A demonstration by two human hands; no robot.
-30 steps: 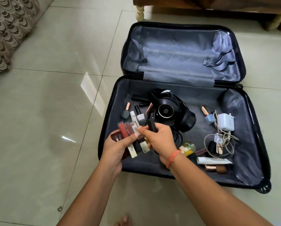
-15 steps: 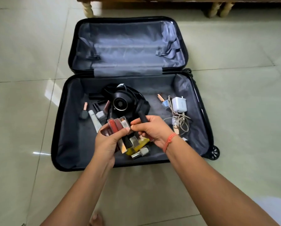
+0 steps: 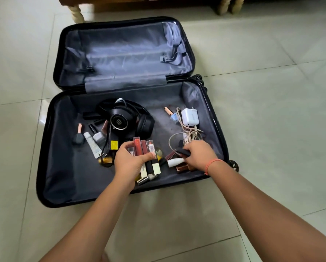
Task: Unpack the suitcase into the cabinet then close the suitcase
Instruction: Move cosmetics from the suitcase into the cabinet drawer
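Head view: your one black suitcase (image 3: 69, 176) lay opened flat on the tiled floor (image 3: 272, 110), its upper half holding only lining. Your left hand (image 3: 129, 164) had its fingers curled round a bundle of lip gloss tubes (image 3: 148, 157), at least four, above the near half. Your right hand (image 3: 199, 155) pinched one dark tube (image 3: 183, 151) low in the near right corner, just above one white tube (image 3: 175, 161) and one brown tube (image 3: 182, 168). Further in lay one pair of black headphones (image 3: 124, 120), one white charger (image 3: 190, 117), one tangled cable (image 3: 189, 133) and three nail polish bottles: dark (image 3: 78, 139), grey (image 3: 98, 136) and blue (image 3: 173, 117).
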